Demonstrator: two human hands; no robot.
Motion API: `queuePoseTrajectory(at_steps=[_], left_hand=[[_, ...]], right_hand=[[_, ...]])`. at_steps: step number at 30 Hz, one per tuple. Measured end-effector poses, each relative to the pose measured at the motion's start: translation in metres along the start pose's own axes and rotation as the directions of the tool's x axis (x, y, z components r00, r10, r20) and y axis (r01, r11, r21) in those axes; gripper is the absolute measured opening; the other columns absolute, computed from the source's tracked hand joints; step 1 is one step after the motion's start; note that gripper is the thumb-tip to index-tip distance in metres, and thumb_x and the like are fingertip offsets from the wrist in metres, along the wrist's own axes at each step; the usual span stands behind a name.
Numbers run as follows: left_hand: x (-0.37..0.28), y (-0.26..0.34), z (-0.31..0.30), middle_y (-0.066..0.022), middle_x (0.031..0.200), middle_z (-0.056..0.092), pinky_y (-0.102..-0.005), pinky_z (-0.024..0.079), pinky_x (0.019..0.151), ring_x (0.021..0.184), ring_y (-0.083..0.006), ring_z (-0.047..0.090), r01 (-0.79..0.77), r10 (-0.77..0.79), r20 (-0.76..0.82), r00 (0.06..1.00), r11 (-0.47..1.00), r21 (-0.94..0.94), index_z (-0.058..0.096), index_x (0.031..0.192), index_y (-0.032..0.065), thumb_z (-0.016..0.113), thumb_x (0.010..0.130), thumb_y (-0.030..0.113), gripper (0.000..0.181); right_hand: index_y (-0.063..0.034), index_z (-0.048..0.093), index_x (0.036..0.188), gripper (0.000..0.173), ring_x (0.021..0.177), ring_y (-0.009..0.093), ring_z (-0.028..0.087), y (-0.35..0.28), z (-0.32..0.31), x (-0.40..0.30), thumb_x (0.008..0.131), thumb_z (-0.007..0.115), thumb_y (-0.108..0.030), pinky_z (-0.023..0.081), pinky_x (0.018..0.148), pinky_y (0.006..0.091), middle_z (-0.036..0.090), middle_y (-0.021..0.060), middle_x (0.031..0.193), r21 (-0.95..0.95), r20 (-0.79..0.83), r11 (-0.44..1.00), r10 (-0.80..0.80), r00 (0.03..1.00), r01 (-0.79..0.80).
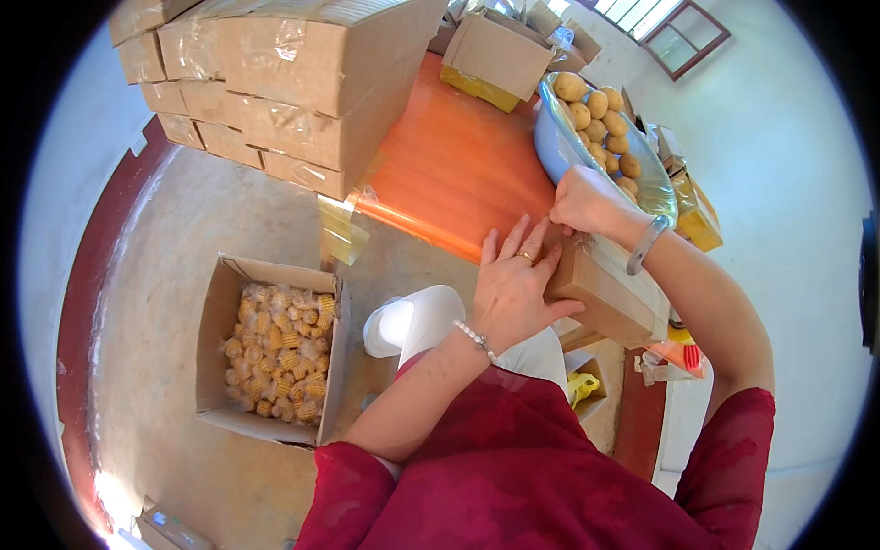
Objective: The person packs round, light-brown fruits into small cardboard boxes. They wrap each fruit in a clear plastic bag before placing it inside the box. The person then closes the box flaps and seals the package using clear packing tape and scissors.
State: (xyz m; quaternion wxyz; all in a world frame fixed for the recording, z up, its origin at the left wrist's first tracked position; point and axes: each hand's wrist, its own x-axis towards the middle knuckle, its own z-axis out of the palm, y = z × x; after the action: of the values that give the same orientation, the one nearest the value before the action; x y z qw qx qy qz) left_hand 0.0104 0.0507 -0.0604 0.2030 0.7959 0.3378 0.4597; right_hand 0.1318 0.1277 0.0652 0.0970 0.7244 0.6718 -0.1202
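Note:
A small cardboard box with clear tape along its top lies on the near right part of the orange table, below my forearm. Spread out against the box's left end is my left hand, with a ring and a beaded bracelet; its thumb lies on the near side. My right hand, a bangle on its wrist, is curled at the far left corner of the box. Its fingertips meet the left fingers there, and whatever they may pinch is hidden.
Stacked taped cartons fill the left of the orange table. A blue basin of potatoes stands beyond the box. An open carton of wrapped corn pieces sits on the floor. Yellow tape hangs off the table edge.

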Motion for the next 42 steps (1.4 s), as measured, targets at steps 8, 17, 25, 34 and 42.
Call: queuePoseTrajectory(at_steps=[8, 17, 25, 34, 42], left_hand=[[-0.001, -0.002, 0.004, -0.02, 0.129, 0.052, -0.0566, 0.026, 0.104, 0.127, -0.0338, 0.042, -0.001, 0.001, -0.002, 1.0, 1.0, -0.003, 0.063, 0.114, -0.0012, 0.073, 0.066, 0.052, 0.072], [-0.001, -0.002, 0.003, -0.0224, 0.131, 0.048, -0.0555, 0.026, 0.104, 0.128, -0.0348, 0.04, 0.003, -0.003, -0.01, 1.0, 1.0, -0.004, 0.063, 0.114, -0.0001, 0.074, 0.065, 0.051, 0.071], [-0.001, -0.003, 0.003, -0.0235, 0.132, 0.047, -0.0548, 0.026, 0.105, 0.128, -0.0356, 0.039, 0.013, -0.013, 0.017, 1.0, 1.0, -0.015, 0.064, 0.114, 0.0006, 0.075, 0.065, 0.051, 0.071], [-0.001, -0.001, 0.001, -0.032, 0.133, 0.043, -0.0525, 0.026, 0.106, 0.128, -0.0393, 0.038, 0.008, -0.009, -0.033, 0.999, 1.0, -0.007, 0.064, 0.114, 0.0013, 0.075, 0.064, 0.052, 0.072], [-0.001, -0.002, 0.004, -0.0268, 0.128, 0.05, -0.0531, 0.029, 0.103, 0.124, -0.0394, 0.043, 0.021, -0.021, -0.026, 0.999, 1.0, -0.005, 0.065, 0.111, 0.002, 0.078, 0.061, 0.05, 0.071]], right_hand=[[0.0043, 0.06, 0.057, 0.02, 0.046, 0.026, 0.053, -0.004, 0.002, 0.0, 0.062, 0.062, -0.014, 0.043, 0.048, 0.0371, 0.053, 0.018, 0.05, -0.128, -0.051, 0.99, -0.066, 0.996, 0.059], [0.0045, 0.057, 0.059, 0.019, 0.048, 0.034, 0.047, 0.0, 0.008, 0.002, 0.062, 0.061, -0.015, 0.041, 0.051, 0.0441, 0.046, 0.0236, 0.055, -0.164, -0.125, 0.981, -0.121, 0.985, 0.1], [0.0035, 0.061, 0.059, 0.02, 0.051, 0.033, 0.054, -0.005, 0.006, 0.0, 0.065, 0.064, -0.016, 0.044, 0.052, 0.0411, 0.052, 0.0227, 0.056, -0.082, -0.139, 0.996, -0.047, 0.989, 0.036], [0.002, 0.066, 0.063, 0.016, 0.07, 0.037, 0.064, -0.006, 0.011, 0.005, 0.064, 0.063, -0.014, 0.05, 0.065, 0.0427, 0.062, 0.0236, 0.068, -0.024, -0.123, 0.999, 0.02, 0.992, -0.023], [0.0033, 0.068, 0.076, 0.019, 0.084, 0.041, 0.064, -0.015, 0.005, -0.004, 0.067, 0.06, -0.012, 0.051, 0.072, 0.0442, 0.064, 0.027, 0.085, -0.13, -0.069, 0.991, 0.016, 0.998, -0.025]])
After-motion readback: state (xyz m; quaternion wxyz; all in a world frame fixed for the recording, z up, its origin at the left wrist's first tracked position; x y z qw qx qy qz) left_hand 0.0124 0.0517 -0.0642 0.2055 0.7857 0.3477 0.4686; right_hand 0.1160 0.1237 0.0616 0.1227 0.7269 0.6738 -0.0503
